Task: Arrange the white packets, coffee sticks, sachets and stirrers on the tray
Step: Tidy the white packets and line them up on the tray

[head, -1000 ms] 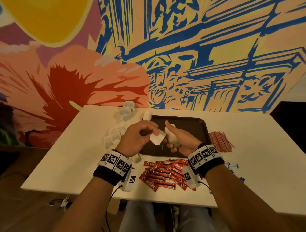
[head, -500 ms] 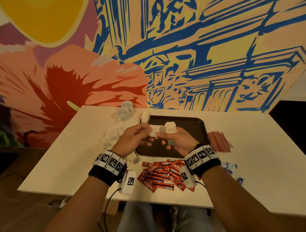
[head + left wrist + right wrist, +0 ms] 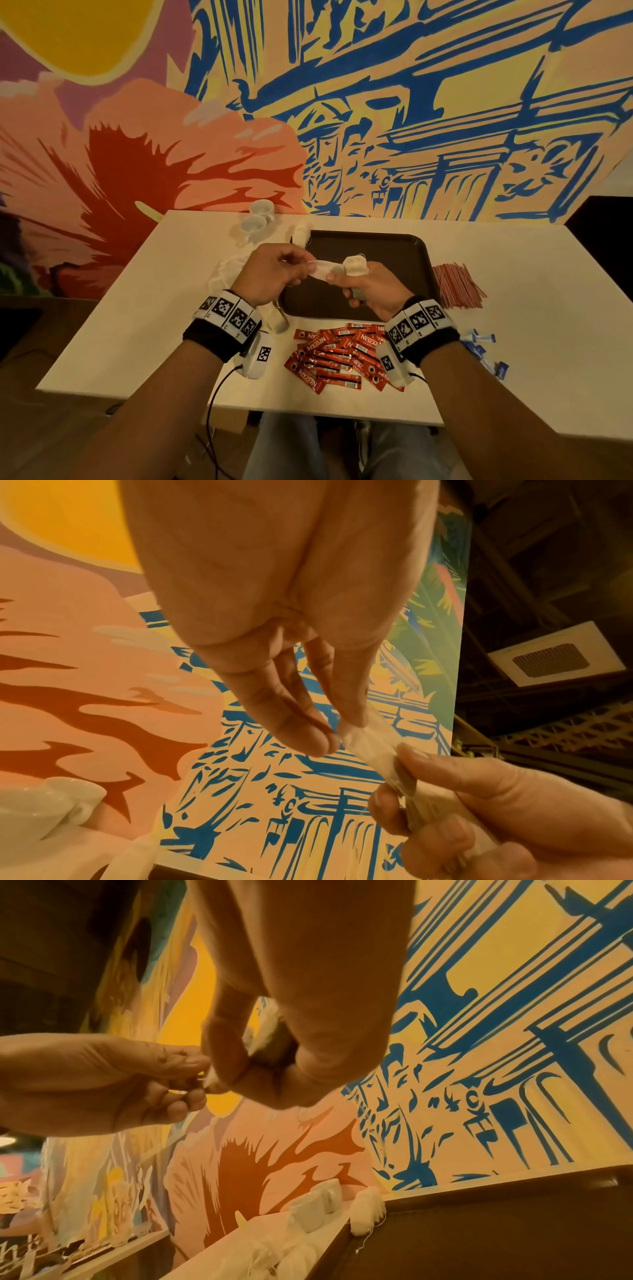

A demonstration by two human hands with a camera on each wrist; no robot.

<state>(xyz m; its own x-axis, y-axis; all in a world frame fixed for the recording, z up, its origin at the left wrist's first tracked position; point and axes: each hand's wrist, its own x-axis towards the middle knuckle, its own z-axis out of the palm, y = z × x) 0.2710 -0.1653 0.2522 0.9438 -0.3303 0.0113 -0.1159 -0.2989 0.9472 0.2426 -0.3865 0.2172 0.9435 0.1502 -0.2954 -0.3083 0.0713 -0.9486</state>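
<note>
Both hands point(image 3: 274, 270) point(image 3: 368, 287) pinch one white packet point(image 3: 323, 267) (grip tight) above the tray point(image 3: 404, 246).

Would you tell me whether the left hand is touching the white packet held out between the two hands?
Touching. In the left wrist view, the left hand's fingertips pinch the end of the white packet.

Two white cups point(image 3: 257, 219) stand on the white table point(image 3: 534, 308) below a painted mural point(image 3: 411, 102).
</note>
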